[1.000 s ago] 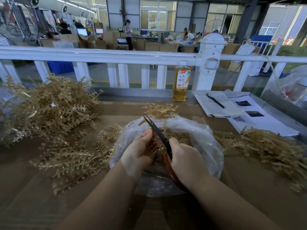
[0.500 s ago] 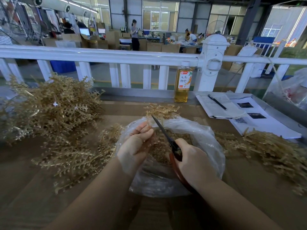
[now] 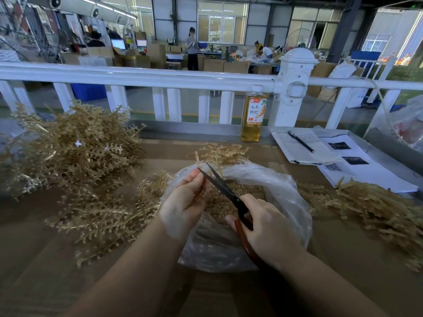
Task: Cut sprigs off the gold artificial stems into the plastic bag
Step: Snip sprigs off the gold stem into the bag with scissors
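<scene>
A clear plastic bag [image 3: 283, 191] lies open in the middle of the brown table, with cut gold sprigs [image 3: 219, 202] heaped inside. My left hand [image 3: 185, 202] hovers over the bag's left rim and pinches a thin gold stem [image 3: 201, 187] between thumb and fingers. My right hand [image 3: 267, 234] grips the red handles of the scissors [image 3: 225, 187]; the dark blades are parted, their tips right beside the left fingertips. A tall pile of gold stems [image 3: 75, 152] lies at the left, more [image 3: 107, 213] lie next to the bag, and another heap [image 3: 375, 207] lies at the right.
A white railing [image 3: 160, 77] runs along the table's far side. A bottle of amber drink [image 3: 253, 117] stands against it. A notebook with a pen [image 3: 301, 141] and printed sheets [image 3: 357, 170] lie at the far right. People work among cartons in the hall beyond.
My left hand rose and drew a stem up over the bag's rim. The scissors lifted with it and the blades parted at the fingertips.
</scene>
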`<move>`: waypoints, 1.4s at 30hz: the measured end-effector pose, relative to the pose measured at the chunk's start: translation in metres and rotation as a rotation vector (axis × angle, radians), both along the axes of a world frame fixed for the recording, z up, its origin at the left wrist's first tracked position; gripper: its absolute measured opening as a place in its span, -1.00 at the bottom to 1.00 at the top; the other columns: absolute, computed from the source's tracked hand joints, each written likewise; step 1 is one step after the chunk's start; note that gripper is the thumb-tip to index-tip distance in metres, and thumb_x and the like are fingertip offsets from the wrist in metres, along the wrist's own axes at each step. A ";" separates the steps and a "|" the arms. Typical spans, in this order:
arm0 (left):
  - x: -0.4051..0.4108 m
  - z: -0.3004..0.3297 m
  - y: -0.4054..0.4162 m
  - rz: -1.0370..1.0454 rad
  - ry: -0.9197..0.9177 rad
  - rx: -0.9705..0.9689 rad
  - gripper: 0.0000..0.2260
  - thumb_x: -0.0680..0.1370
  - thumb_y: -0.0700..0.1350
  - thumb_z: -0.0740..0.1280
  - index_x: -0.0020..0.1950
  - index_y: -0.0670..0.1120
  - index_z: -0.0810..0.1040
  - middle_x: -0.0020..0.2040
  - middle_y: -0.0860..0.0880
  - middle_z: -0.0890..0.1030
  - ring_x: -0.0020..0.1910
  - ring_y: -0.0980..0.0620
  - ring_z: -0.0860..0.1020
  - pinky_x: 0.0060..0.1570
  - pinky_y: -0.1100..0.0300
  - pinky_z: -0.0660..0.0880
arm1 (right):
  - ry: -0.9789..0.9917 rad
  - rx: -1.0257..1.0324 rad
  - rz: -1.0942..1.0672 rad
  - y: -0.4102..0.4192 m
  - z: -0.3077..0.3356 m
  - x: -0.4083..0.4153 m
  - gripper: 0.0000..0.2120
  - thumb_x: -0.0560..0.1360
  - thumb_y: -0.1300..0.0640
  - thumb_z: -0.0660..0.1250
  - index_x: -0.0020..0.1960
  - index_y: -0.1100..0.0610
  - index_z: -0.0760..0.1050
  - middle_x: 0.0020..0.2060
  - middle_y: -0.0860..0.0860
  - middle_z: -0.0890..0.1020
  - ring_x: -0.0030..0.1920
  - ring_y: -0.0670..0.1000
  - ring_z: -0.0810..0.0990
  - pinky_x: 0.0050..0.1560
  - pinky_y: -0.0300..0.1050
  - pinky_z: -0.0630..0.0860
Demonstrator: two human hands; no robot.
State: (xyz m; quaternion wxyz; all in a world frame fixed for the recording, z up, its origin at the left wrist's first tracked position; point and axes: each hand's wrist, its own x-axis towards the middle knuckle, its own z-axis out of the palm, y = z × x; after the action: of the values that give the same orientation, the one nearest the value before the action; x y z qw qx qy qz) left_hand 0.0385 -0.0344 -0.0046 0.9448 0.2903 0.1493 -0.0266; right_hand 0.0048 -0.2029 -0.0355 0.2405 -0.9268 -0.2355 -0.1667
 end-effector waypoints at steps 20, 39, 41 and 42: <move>-0.005 0.002 -0.013 0.033 0.203 -0.055 -0.96 0.52 -0.12 0.34 -0.07 -0.05 0.57 -0.25 0.03 0.57 -0.33 0.10 0.47 -0.28 0.27 0.41 | -0.119 -0.225 -0.060 0.007 0.008 -0.002 -0.72 0.56 -0.11 0.23 0.09 0.09 0.45 -0.22 0.04 0.58 -0.21 0.07 0.55 -0.24 -0.13 0.42; -0.004 0.008 -0.022 0.045 0.204 -0.147 -0.72 0.52 -0.10 0.35 0.24 0.01 0.55 -0.26 0.05 0.57 -0.37 0.12 0.44 -0.29 0.28 0.38 | -0.124 -0.230 -0.108 0.007 0.005 0.001 -0.81 0.54 0.02 0.28 0.03 0.13 0.48 -0.29 0.07 0.58 -0.28 0.09 0.56 -0.32 -0.17 0.28; -0.004 0.007 -0.023 0.056 0.221 -0.174 -0.68 0.51 -0.11 0.36 0.27 0.01 0.55 -0.23 0.05 0.57 -0.34 0.12 0.45 -0.29 0.27 0.39 | -0.146 -0.267 -0.146 0.008 0.007 0.001 -0.86 0.48 0.08 0.36 -0.06 0.14 0.51 -0.37 0.08 0.58 -0.37 0.09 0.56 -0.39 -0.17 0.27; -0.004 0.007 -0.024 0.062 0.230 -0.184 -0.67 0.51 -0.11 0.37 0.28 0.01 0.55 -0.22 0.06 0.57 -0.33 0.12 0.45 -0.29 0.27 0.40 | -0.154 -0.287 -0.161 0.008 0.007 0.001 -0.88 0.46 0.10 0.39 -0.08 0.14 0.52 -0.38 0.08 0.58 -0.39 0.09 0.56 -0.40 -0.18 0.26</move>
State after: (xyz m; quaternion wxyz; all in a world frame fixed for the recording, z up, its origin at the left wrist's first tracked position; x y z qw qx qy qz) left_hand 0.0346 -0.0583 0.0025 0.9445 0.1928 0.2623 -0.0440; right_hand 0.0057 -0.1950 -0.0283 0.0727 -0.9519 -0.1997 -0.2207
